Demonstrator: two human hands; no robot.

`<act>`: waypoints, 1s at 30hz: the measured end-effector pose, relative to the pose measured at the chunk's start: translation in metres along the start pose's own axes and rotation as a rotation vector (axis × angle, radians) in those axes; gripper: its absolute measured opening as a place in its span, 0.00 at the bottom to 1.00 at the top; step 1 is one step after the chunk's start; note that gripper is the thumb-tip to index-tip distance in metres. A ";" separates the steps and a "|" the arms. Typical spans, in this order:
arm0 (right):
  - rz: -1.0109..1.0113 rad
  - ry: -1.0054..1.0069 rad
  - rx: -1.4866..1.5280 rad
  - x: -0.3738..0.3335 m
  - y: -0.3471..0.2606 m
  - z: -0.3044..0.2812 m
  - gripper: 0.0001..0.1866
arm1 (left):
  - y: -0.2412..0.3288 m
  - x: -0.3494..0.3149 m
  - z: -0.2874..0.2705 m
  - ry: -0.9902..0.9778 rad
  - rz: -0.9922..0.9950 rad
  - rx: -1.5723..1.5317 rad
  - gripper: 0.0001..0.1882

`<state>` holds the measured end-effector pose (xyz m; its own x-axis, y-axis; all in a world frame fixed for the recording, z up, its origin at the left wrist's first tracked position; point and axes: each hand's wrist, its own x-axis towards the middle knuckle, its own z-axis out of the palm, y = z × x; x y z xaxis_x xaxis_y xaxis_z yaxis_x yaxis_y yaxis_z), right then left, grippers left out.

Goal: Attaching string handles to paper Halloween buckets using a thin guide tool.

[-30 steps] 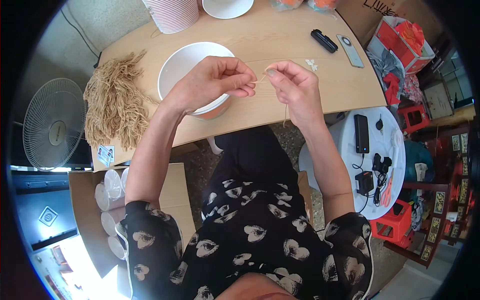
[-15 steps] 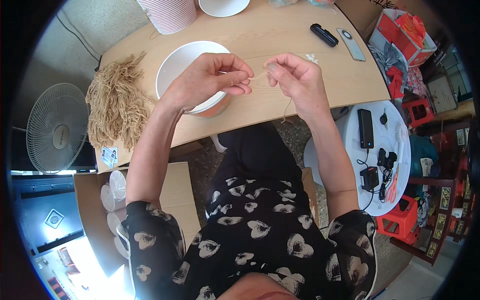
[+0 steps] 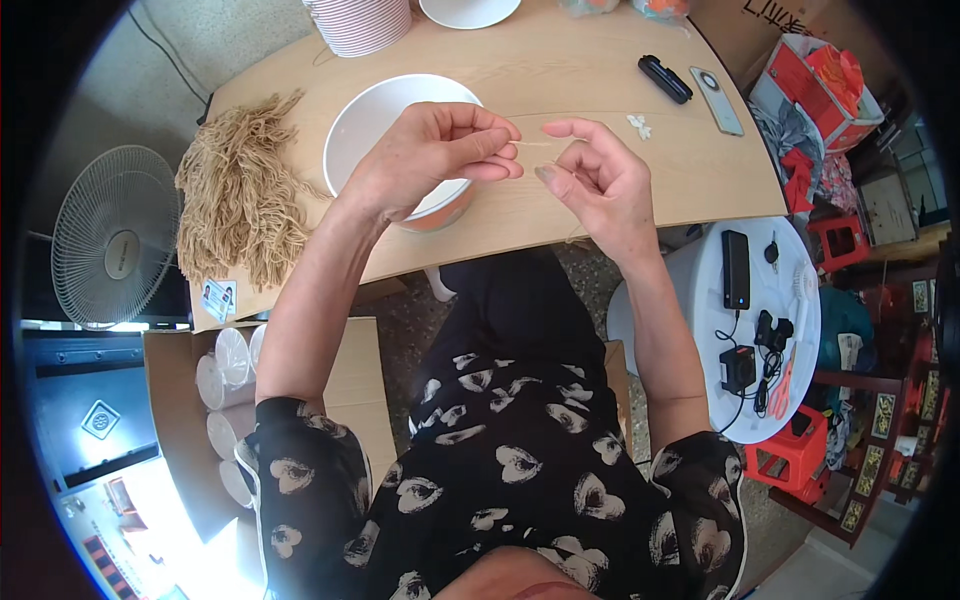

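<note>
My left hand (image 3: 440,155) is above the front rim of a white bowl (image 3: 350,120) with an orange lower side. Its thumb and fingertips pinch a thin tan strand of yarn (image 3: 532,143). The strand stretches toward my right hand (image 3: 600,185), whose thumb and index finger are apart while the other fingers curl. Where the strand runs among those fingers is hidden; a faint tail hangs below the hand. To the left, a thick heap of similar tan yarn (image 3: 245,195) lies on the table (image 3: 480,215), spilling over its edge.
A stack of bowls (image 3: 360,25) and a white bowl (image 3: 470,10) stand at the back. Right of them lie a black case (image 3: 665,78), a phone (image 3: 716,100) and white scraps (image 3: 640,127). A white round stand (image 3: 750,410) holds chargers and scissors. A fan (image 3: 120,240) is left.
My right thumb and index finger have parted from their pinch, the index finger now stretching toward the left. My left hand still pinches the yarn. The whole view has shifted slightly.
</note>
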<state>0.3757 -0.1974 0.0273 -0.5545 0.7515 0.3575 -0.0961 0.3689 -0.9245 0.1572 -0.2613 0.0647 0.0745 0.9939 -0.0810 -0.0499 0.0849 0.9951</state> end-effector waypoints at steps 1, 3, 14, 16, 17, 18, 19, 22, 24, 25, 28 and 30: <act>0.001 -0.002 0.001 -0.001 0.002 0.002 0.17 | -0.001 0.000 0.000 0.002 -0.001 -0.001 0.14; -0.004 -0.018 0.014 -0.001 0.004 0.006 0.15 | -0.002 -0.001 -0.001 0.001 0.011 -0.030 0.14; 0.012 0.056 -0.066 0.004 -0.005 0.008 0.06 | 0.002 -0.004 -0.003 -0.009 0.018 0.043 0.14; 0.036 0.041 -0.057 0.004 -0.007 0.007 0.07 | 0.001 -0.004 -0.003 -0.012 0.026 0.047 0.14; 0.032 0.025 -0.057 0.004 -0.007 0.007 0.07 | 0.000 -0.004 -0.004 -0.013 0.025 0.040 0.14; 0.027 0.009 -0.057 0.004 -0.007 0.007 0.08 | 0.000 -0.004 -0.004 -0.013 0.025 0.034 0.14; 0.027 0.009 -0.058 0.004 -0.007 0.006 0.08 | 0.000 -0.004 -0.004 -0.013 0.026 0.034 0.14; 0.033 -0.025 -0.074 0.003 -0.003 0.005 0.09 | 0.000 -0.004 -0.003 -0.008 0.025 0.029 0.14; 0.029 -0.007 -0.091 0.002 -0.001 0.006 0.09 | 0.000 -0.004 -0.001 0.004 0.025 0.024 0.14; 0.029 -0.007 -0.092 0.001 -0.001 0.006 0.09 | 0.000 -0.003 -0.001 0.005 0.026 0.024 0.14; 0.007 0.010 -0.084 0.001 -0.001 0.008 0.08 | 0.000 -0.004 -0.001 0.006 0.030 0.013 0.14; -0.004 0.008 -0.081 0.001 -0.003 0.009 0.07 | 0.000 -0.005 -0.001 0.014 0.025 0.013 0.14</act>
<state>0.3683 -0.2025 0.0292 -0.5472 0.7542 0.3630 -0.0312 0.4150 -0.9093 0.1555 -0.2659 0.0647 0.0597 0.9966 -0.0569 -0.0389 0.0593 0.9975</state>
